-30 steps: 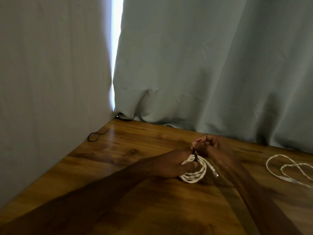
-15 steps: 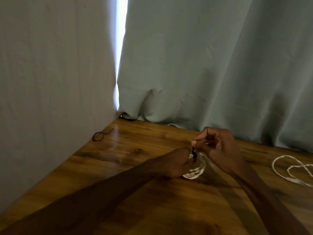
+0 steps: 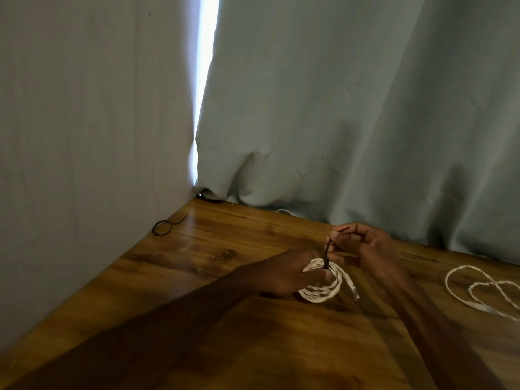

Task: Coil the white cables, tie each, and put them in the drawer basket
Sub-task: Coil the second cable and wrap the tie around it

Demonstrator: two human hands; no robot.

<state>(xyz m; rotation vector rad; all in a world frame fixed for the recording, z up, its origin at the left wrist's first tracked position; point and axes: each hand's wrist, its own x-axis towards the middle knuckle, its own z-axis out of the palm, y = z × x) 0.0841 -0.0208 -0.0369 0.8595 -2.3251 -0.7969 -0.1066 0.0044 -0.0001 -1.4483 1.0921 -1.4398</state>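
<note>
Table: left hand grips cable coil, right hand pinches black tie, now pulled up tighter; tying likely nearly done.

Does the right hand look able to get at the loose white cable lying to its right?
Probably, once free: bare table separates the right hand from the loose cable, but it is pinching the black tie on the coil.

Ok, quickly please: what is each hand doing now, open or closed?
Left hand: closed, holding the coiled white cable.
Right hand: closed, pinching the black tie that goes around that coil.
</note>
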